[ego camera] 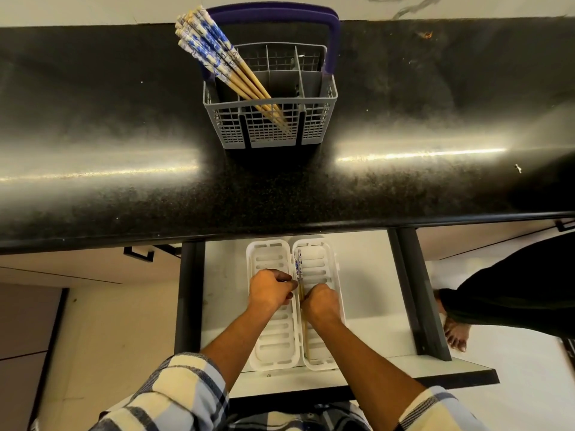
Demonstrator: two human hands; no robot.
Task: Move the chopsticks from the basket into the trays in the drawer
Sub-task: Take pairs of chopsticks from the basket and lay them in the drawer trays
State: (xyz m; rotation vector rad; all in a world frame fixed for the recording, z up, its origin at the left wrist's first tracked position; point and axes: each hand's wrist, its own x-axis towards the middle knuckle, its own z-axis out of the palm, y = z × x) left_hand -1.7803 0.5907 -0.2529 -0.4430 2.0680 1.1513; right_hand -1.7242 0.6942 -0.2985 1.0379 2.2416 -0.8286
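At 6 o'clock in the view, inside the open drawer, two white slotted trays lay side by side, long axes running 12–6. Chopsticks: pale wood shafts w/ blue-and-white patterned upper ends. A few lay in the right tray along its left wall, patterned ends toward 12. Left hand was curled, fingers drawn together at the chopsticks' mid-length; right hand likewise curled, just at 3 o'clock of them. Both touched or pinched the shafts; exact grip can't be told, fingertips hidden. Patterned ends protruded beyond the hands at 12; plain tips emerged below the wrists at 6. At 12 o'clock on the black counter, a grey basket w/ purple handle held the remaining bundle, leaning toward 10.
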